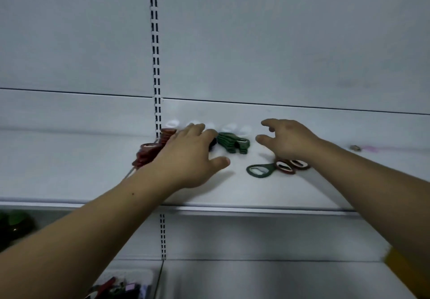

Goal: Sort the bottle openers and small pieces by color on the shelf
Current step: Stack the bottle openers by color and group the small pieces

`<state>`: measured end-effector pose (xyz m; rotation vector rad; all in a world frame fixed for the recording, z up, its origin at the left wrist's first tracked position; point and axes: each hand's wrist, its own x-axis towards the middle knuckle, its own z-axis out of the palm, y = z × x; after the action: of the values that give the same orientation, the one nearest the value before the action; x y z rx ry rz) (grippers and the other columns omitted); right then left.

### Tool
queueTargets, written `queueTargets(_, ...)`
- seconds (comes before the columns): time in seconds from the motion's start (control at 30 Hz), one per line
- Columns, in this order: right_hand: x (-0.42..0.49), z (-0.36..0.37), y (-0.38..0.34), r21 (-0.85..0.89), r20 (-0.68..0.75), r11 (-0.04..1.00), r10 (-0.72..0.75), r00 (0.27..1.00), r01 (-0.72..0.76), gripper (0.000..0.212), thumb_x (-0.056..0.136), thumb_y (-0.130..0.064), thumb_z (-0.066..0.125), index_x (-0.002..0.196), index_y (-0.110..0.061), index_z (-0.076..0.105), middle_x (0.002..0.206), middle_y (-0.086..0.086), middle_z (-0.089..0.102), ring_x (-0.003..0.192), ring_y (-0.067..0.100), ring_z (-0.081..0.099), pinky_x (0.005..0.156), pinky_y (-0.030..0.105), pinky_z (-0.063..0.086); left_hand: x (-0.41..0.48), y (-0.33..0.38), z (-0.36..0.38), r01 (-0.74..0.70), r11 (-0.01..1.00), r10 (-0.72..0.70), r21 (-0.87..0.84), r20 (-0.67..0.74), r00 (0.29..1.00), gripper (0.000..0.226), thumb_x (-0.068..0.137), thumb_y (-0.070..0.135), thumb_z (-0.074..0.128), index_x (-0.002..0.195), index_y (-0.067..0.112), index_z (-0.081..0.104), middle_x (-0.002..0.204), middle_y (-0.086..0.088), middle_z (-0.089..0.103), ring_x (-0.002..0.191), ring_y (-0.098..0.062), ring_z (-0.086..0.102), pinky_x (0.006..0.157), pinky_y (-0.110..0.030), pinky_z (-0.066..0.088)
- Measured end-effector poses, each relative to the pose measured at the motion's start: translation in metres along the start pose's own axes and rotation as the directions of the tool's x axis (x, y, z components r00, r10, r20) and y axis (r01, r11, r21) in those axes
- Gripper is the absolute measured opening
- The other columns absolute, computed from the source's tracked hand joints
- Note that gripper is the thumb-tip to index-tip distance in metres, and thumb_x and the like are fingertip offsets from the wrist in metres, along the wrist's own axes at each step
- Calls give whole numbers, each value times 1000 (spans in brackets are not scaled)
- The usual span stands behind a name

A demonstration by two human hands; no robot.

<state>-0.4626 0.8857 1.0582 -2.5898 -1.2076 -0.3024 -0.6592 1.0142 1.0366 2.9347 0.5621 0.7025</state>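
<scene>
On the white shelf (pixel 232 196) a pile of red bottle openers (pixel 150 152) lies at the left, and a pile of green bottle openers (pixel 232 143) sits beside it. My left hand (pixel 188 157) rests over the red pile with its thumb spread wide. Its fingertips reach a small dark piece (pixel 213 144) between the two piles. My right hand (pixel 288 140) hovers with loosely curled fingers and holds nothing. Just below it lie one loose green opener (pixel 259 170) and two red openers (pixel 285 167). Pale white pieces (pixel 232 127) show faintly along the back.
A small metal item (pixel 354 148) lies next to a pink streak at the far right of the shelf. A slotted upright (pixel 156 66) runs up the back wall. Below, a clear bin of mixed pieces (pixel 123 284) stands on the lower shelf, with dark green objects (pixel 14 224) at the left.
</scene>
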Motion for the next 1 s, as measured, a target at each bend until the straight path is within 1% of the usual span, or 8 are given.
queueTargets(0.27, -18, -12, 101, -5, 290, 1000, -13, 957, 16, 64, 88, -59, 51, 144, -34, 35, 152, -5, 34, 137, 19, 33, 109, 29, 27, 44, 100, 47, 11, 1000, -9, -9, 194, 981, 66, 85, 60, 53, 139, 23, 41, 144, -1, 39, 133, -23, 36, 109, -35, 32)
queueTargets(0.37, -21, -8, 117, -12, 382, 993, -102, 919, 115, 38, 92, -57, 44, 122, -36, 53, 139, -7, 50, 120, 17, 47, 97, 29, 36, 60, 124, 66, 86, 994, -103, 69, 293, 951, 58, 86, 65, 44, 131, 28, 47, 135, -5, 50, 124, -29, 45, 101, -40, 39)
queueTargets(0.47, -16, -4, 125, 10, 338, 976, -209, 918, 218, 39, 92, -53, 47, 117, -25, 59, 120, -4, 59, 106, 18, 53, 92, 32, 43, 65, 132, 74, 140, 984, -166, 110, 288, 943, 45, 89, 60, 44, 126, 35, 51, 126, 1, 59, 116, -26, 52, 96, -39, 42)
queueTargets(0.6, -7, -8, 134, 151, 303, 961, -266, 915, 230, 37, 87, -45, 63, 118, -24, 60, 107, -7, 57, 95, 13, 54, 78, 25, 42, 60, 132, 72, 187, 973, -156, -136, 208, 966, 31, 89, 37, 58, 119, 28, 60, 114, 8, 62, 107, -15, 56, 87, -22, 42)
queueTargets(0.77, -4, -9, 128, 528, 92, 823, -301, 949, 209, 22, 89, -20, 65, 111, -25, 65, 89, -11, 64, 84, 8, 59, 76, 20, 44, 61, 125, 72, 165, 933, -166, -318, 26, 986, 40, 87, 18, 64, 126, 22, 58, 110, 7, 62, 99, -9, 58, 76, -10, 35)
queueTargets(0.83, -3, -7, 119, 580, 31, 781, -306, 952, 232, 25, 87, -18, 68, 110, -26, 64, 83, -12, 63, 79, 7, 59, 76, 21, 45, 64, 123, 71, 227, 797, -256, -560, 28, 966, 28, 90, 13, 61, 118, 18, 63, 98, 6, 65, 85, -9, 62, 78, -15, 47)
queueTargets(0.93, -1, -5, 107, 573, -52, 767, -317, 947, 289, 25, 86, -23, 69, 110, -30, 67, 92, -12, 62, 86, 7, 59, 77, 18, 45, 65, 127, 61, 310, 254, -375, -916, 202, 905, 20, 93, -2, 51, 102, 8, 66, 89, -7, 69, 71, -17, 66, 68, -30, 59)
queueTargets(1.0, -1, -4, 100, 535, -77, 779, -340, 937, 327, 29, 88, -26, 67, 116, -33, 66, 98, -11, 59, 90, 6, 56, 75, 13, 41, 66, 126, 56, 308, 48, -397, -950, 265, 879, 19, 96, 0, 46, 98, 5, 64, 86, -11, 69, 67, -19, 67, 58, -26, 58)
